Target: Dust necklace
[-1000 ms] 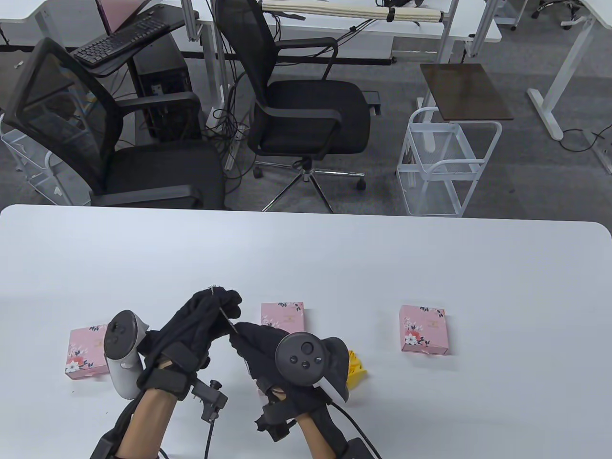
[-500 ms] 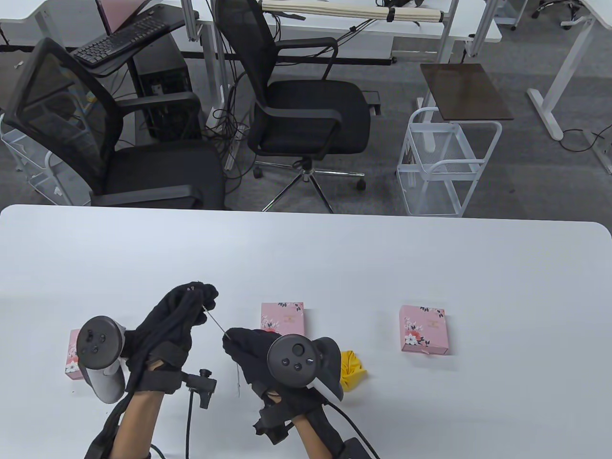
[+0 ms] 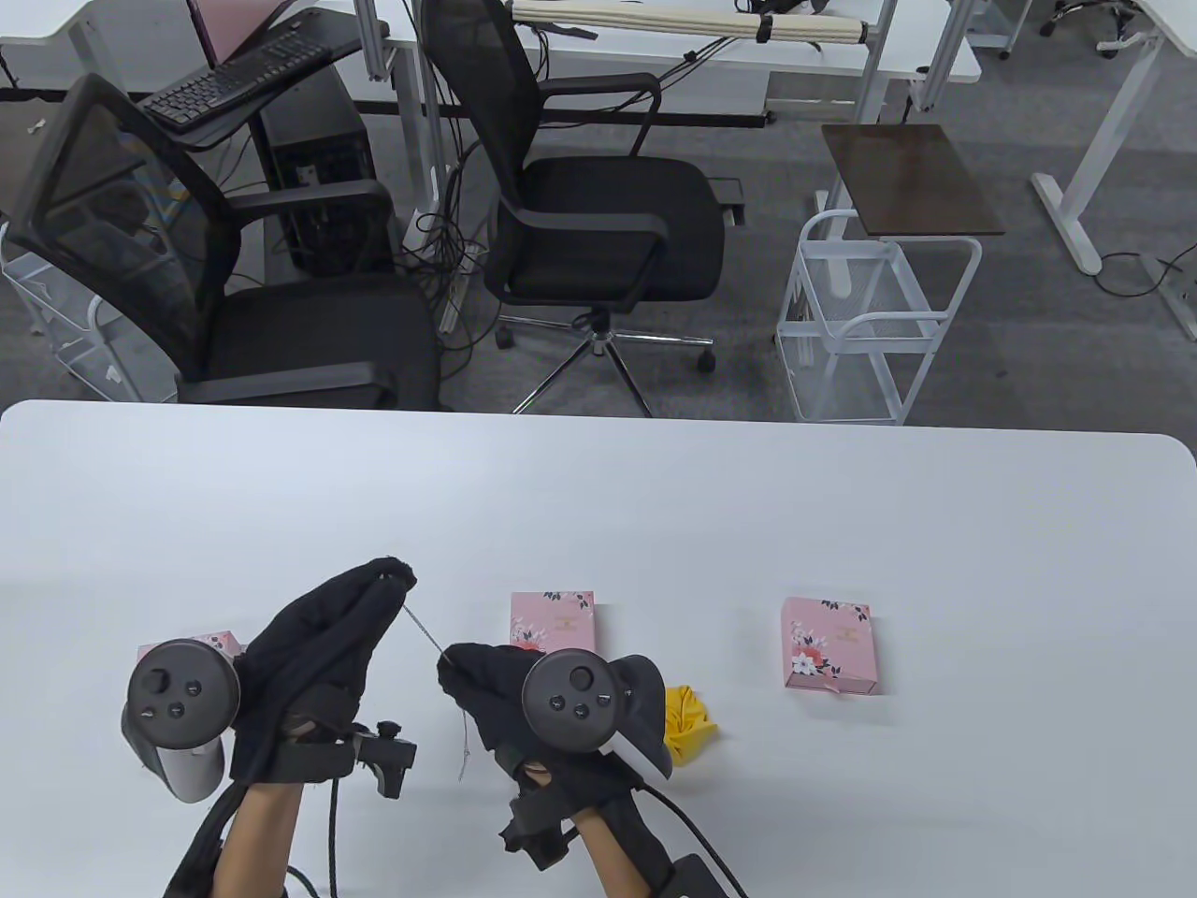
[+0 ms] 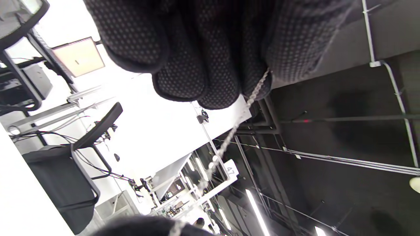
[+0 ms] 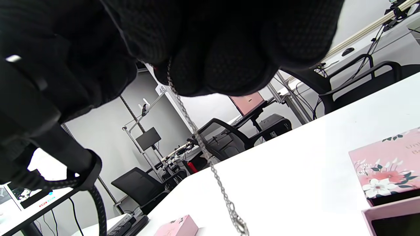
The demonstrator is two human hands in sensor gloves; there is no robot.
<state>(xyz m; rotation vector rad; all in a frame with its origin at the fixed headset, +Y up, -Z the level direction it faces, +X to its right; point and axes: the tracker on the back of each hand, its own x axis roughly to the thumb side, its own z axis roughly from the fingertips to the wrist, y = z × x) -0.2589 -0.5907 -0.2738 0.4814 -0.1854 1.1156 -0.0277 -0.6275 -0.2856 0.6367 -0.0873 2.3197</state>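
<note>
Silver chain of the necklace (image 3: 424,633) runs taut between my two fists above the counter (image 3: 842,505): my left hand (image 3: 318,655) pinches one end at about ten o'clock from my right hand (image 3: 486,683), which grips the chain further along, with the loose tail and clasp dangling below it. The yellow cloth (image 3: 690,722) lies at three o'clock of my right hand, untouched. I judge the risk is pulling too hard: fine links could snap, or slide out of the thick glove fabric and drop.
</note>
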